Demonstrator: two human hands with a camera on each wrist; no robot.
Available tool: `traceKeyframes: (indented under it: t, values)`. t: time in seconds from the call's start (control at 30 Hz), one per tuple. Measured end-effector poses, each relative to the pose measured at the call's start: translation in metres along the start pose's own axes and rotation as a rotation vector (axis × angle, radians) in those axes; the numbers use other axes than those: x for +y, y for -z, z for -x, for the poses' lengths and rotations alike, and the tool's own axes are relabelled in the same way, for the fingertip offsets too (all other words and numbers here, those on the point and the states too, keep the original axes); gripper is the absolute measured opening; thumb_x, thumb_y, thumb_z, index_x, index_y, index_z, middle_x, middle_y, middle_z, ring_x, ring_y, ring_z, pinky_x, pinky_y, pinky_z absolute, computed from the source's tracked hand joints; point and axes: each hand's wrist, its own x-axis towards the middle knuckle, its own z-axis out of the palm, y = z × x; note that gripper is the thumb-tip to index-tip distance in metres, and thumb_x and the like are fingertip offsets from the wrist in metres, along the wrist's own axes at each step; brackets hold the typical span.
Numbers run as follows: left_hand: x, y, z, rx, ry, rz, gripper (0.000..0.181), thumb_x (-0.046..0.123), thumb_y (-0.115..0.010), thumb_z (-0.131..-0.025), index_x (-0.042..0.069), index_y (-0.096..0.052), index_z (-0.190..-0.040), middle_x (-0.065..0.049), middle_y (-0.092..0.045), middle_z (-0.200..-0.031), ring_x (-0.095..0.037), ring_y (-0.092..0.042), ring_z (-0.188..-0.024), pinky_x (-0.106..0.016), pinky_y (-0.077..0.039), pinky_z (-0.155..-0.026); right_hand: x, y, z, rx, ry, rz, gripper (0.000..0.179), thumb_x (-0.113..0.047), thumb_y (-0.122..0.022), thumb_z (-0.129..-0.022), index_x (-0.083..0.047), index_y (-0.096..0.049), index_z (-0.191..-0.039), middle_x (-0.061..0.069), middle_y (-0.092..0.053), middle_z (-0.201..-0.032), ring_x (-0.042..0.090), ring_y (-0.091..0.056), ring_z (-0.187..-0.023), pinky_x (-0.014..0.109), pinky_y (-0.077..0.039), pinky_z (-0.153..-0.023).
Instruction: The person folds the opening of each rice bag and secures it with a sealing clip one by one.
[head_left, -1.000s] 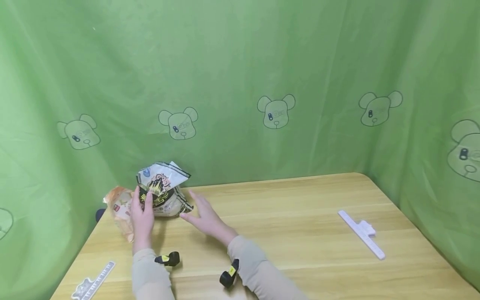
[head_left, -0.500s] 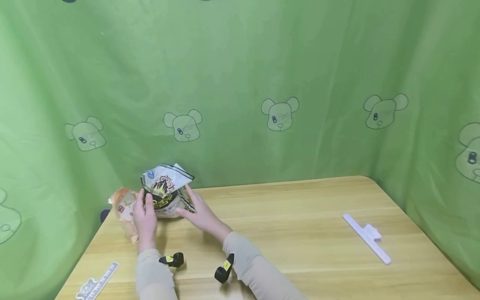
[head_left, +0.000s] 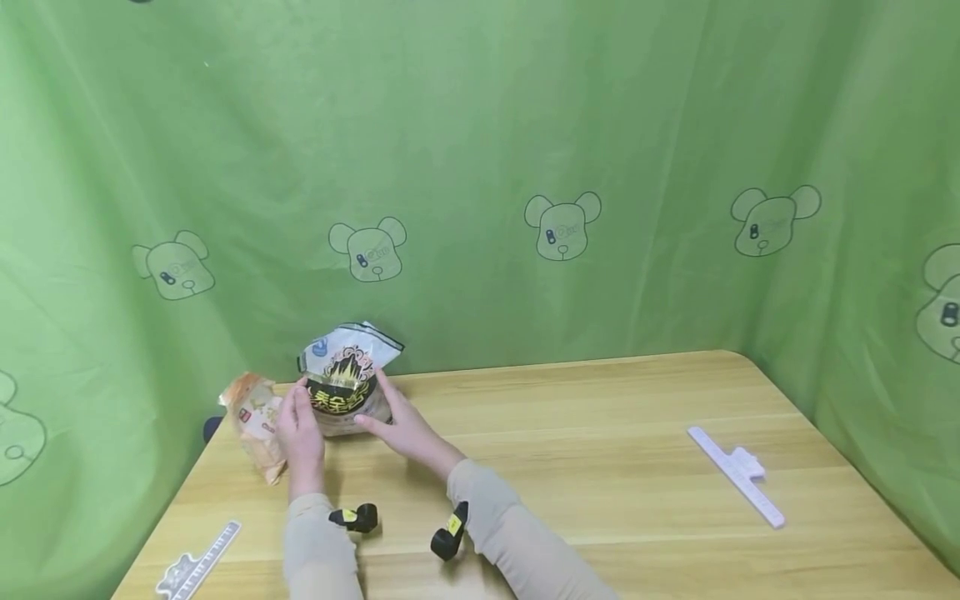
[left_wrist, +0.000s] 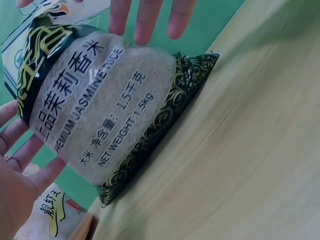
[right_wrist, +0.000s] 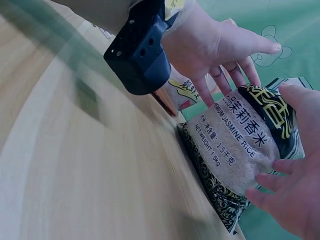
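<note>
You had the rice bag [head_left: 347, 390] upright at the far left of the table [head_left: 562, 433], near a second bag [head_left: 257, 421]; your left hand [head_left: 302, 432] and right hand [head_left: 405, 425] were spread at its sides. Placing seemed done, letting go remained; the clear clip [head_left: 206, 561] and pale clip [head_left: 737, 477] lay apart.

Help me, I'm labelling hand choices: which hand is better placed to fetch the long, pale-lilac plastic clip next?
Right, probably. The right hand, on the right of the black-and-white plastic rice bag, is nearer the clip; the left hand would likely reach across the right forearm.
</note>
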Motion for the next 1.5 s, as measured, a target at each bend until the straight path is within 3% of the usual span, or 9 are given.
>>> traceKeyframes:
  t: [0.27, 0.57, 0.73, 0.97, 1.5]
  values:
    - [0.007, -0.002, 0.001, -0.036, 0.105, 0.128, 0.055, 0.048, -0.029, -0.104, 0.011, -0.052, -0.138, -0.019, -0.056, -0.135, -0.018, -0.052, -0.117, -0.049, -0.042, -0.107, 0.001, 0.008, -0.001, 0.013, 0.013, -0.036, 0.086, -0.042, -0.06, -0.094, -0.03, -0.002, -0.157, 0.004, -0.014, -0.164, 0.032, -0.025, -0.148, 0.055, -0.026, -0.118]
    - [0.002, 0.005, 0.003, -0.185, 0.212, 0.196, 0.063, 0.058, -0.028, -0.1, 0.017, -0.041, -0.147, -0.012, -0.039, -0.154, -0.03, -0.038, -0.142, -0.045, -0.032, -0.119, 0.007, 0.015, 0.001, -0.019, 0.0, -0.004, 0.089, -0.046, -0.061, -0.092, -0.037, 0.0, -0.155, 0.008, -0.017, -0.163, 0.04, -0.031, -0.144, 0.06, -0.03, -0.114]
    - [0.002, 0.005, 0.003, -0.242, 0.217, 0.173, 0.062, 0.058, -0.028, -0.101, 0.019, -0.042, -0.147, -0.012, -0.04, -0.154, -0.029, -0.041, -0.141, -0.043, -0.035, -0.117, 0.012, 0.021, 0.002, -0.037, -0.022, 0.004, 0.094, -0.044, -0.067, -0.089, -0.044, 0.003, -0.153, 0.01, -0.017, -0.163, 0.044, -0.033, -0.142, 0.062, -0.031, -0.112]
    - [0.005, -0.001, 0.004, -0.304, 0.163, 0.162, 0.056, 0.047, -0.028, -0.105, 0.012, -0.041, -0.147, -0.02, -0.041, -0.151, -0.035, -0.044, -0.137, -0.044, -0.038, -0.113, 0.019, 0.033, 0.006, -0.037, -0.039, 0.005, 0.1, -0.044, -0.07, -0.086, -0.045, 0.005, -0.153, 0.008, -0.013, -0.164, 0.043, -0.03, -0.144, 0.063, -0.029, -0.113]
    - [0.007, -0.019, 0.007, -0.41, 0.132, 0.126, 0.059, 0.052, -0.031, -0.103, 0.012, -0.045, -0.144, -0.019, -0.043, -0.15, -0.037, -0.048, -0.133, -0.044, -0.043, -0.109, 0.027, 0.06, 0.021, -0.009, -0.063, -0.025, 0.101, -0.039, -0.074, -0.084, -0.049, 0.001, -0.152, 0.007, -0.013, -0.164, 0.039, -0.025, -0.147, 0.062, -0.023, -0.116]
